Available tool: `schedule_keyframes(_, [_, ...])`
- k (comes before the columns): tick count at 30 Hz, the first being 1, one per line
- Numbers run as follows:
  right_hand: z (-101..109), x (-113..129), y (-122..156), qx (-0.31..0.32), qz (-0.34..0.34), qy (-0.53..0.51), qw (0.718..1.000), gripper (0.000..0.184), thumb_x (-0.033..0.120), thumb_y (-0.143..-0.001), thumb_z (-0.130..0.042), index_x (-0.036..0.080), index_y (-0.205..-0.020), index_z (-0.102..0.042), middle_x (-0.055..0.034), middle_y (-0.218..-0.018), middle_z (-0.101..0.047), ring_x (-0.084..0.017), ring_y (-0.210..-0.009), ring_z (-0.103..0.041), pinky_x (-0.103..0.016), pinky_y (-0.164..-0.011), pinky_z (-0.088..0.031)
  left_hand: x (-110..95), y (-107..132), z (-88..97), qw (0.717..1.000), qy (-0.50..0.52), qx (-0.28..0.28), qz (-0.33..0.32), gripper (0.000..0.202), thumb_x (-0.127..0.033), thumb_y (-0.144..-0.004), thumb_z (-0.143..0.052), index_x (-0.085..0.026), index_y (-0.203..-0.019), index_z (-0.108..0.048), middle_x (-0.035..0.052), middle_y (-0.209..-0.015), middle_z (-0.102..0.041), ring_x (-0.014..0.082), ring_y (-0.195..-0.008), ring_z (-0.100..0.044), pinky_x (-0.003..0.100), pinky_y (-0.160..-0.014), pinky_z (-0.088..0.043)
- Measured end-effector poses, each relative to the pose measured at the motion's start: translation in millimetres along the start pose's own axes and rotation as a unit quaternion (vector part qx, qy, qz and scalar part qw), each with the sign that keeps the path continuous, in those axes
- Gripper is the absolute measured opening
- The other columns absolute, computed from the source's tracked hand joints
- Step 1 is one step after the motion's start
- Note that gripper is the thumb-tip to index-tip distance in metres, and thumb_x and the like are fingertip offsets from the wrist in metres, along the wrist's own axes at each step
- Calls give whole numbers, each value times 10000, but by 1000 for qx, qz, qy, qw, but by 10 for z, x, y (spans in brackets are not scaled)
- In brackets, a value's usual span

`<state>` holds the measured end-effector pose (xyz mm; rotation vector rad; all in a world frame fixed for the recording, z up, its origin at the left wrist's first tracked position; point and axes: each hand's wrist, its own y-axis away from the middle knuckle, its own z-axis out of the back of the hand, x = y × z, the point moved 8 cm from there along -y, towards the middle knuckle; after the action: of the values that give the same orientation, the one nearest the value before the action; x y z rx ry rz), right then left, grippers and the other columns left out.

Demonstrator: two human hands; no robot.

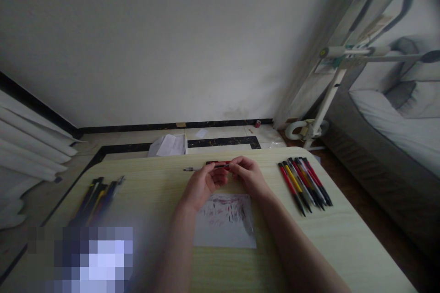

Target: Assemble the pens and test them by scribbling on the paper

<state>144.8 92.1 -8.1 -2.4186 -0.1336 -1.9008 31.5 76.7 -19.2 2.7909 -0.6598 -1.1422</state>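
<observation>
My left hand (pixel 203 182) and my right hand (pixel 248 174) meet over the middle of a light wooden table (pixel 343 242). Together they grip a red pen (pixel 217 164), held level between the fingertips. Its thin refill tip (pixel 189 169) sticks out to the left past my left hand. Both hands have their fingers curled round the pen. Just below them lies a white sheet of paper (pixel 225 231) covered with red and black scribbles.
A row of several red, yellow and black pens (pixel 304 183) lies to the right of my hands. Another bunch of dark pens (pixel 98 194) lies at the left. A blurred patch covers the table's near left corner. A bed (pixel 398 123) stands at the right.
</observation>
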Motion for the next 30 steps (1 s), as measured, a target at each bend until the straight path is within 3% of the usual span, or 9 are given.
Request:
schedule_keyframes(17, [-1, 0, -1, 3, 1, -4, 1000, 152, 317, -670, -650, 179, -694, -593, 34, -561, -533, -77, -467, -405, -208, -448, -281, 7, 12, -33, 1000, 0, 17, 8, 285, -273, -797, -488, -73, -954, -618, 96, -760, -650, 162, -674, -590, 295, -660, -442])
schedule_keyframes(30, [21, -11, -8, -13, -3, 3, 1000, 170, 332, -654, -653, 181, -691, -583, 31, -552, -528, -85, -463, -416, -212, -442, -302, -21, -12, 57, 1000, 19, -21, -7, 211, -257, -769, -518, -104, -869, -622, 79, -749, -658, 149, -646, -597, 281, -647, -448])
